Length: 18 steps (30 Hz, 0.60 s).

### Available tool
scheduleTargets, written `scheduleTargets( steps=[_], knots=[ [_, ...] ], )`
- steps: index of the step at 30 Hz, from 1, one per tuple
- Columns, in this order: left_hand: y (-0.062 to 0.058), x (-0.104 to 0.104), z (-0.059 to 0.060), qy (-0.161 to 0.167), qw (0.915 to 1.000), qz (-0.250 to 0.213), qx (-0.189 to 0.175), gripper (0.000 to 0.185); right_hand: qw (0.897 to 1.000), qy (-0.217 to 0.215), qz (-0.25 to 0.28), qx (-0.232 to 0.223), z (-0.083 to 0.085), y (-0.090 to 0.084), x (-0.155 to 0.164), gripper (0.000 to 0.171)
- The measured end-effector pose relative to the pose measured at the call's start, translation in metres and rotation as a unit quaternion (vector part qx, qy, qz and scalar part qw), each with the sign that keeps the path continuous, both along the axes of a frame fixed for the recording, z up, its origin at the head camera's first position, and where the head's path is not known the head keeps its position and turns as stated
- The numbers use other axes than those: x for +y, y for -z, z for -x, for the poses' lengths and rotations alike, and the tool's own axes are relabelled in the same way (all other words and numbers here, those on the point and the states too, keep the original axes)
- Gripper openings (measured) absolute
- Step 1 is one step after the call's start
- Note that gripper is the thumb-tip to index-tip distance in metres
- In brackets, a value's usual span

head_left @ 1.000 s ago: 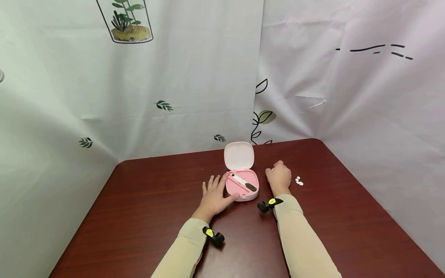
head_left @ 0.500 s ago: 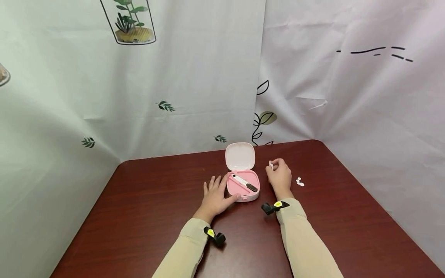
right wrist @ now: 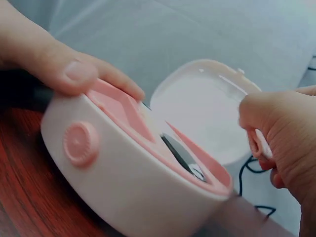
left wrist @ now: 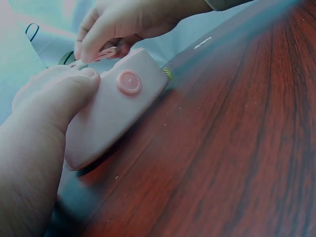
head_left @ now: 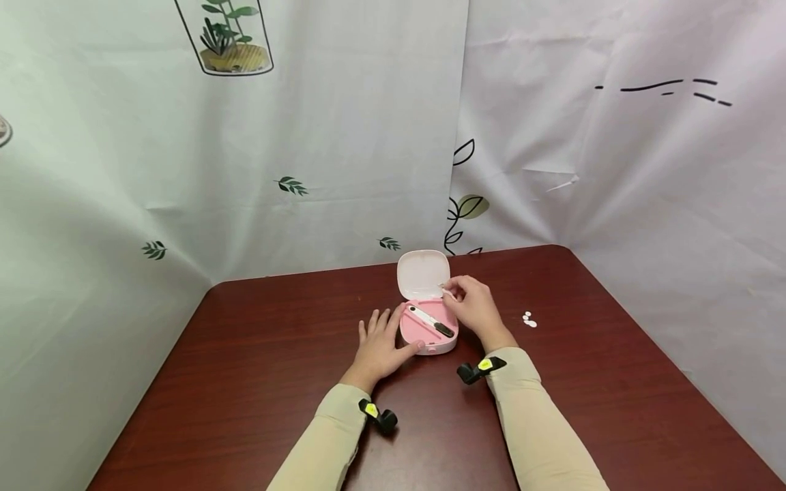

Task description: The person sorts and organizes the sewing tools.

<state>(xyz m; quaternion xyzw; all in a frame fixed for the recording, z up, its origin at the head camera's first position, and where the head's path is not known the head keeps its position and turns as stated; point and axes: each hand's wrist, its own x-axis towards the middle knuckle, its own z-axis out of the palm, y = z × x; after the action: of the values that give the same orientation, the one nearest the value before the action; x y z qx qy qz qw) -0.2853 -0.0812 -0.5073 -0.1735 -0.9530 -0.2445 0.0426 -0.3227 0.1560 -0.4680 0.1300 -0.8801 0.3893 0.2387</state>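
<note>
While the case lies open:
Right fingertips (head_left: 452, 292): pinch a small white pill (head_left: 443, 292) over the tray's 1 o'clock corner, just below the lid (head_left: 422, 273).
Right hand (head_left: 475, 307): curled, hovering above the pink case (head_left: 428, 329).
Left hand (head_left: 377, 345): fingers spread flat at the case's 9 o'clock, thumb pressing its front wall.
Tray contents: white-handled tool (head_left: 431, 321), lying diagonally.
Loose pills (head_left: 528, 319): on the table (head_left: 258, 354) at the case's 3 o'clock.
Step, as judged: carrying the pill in; next needs a lowering and release clear of the tool.
Change: half a second earlier the right hand held the pill at 2 o'clock, clear of the case; left hand unmoved.
</note>
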Motion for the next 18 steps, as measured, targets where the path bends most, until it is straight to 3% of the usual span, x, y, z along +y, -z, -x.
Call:
scheduleTargets(
  steps=[9, 18],
  knots=[
    [0.001, 0.0, 0.001, -0.001, 1.0, 0.003, -0.001, 0.095, 0.995, -0.079, -0.059, -0.035, -0.004, -0.006, -0.013, 0.011],
    [0.001, 0.001, 0.002, -0.001, 0.9999, 0.01, -0.009, 0.094, 0.986, -0.09, -0.129, -0.058, -0.002, 0.001, -0.017, 0.009]
  ],
)
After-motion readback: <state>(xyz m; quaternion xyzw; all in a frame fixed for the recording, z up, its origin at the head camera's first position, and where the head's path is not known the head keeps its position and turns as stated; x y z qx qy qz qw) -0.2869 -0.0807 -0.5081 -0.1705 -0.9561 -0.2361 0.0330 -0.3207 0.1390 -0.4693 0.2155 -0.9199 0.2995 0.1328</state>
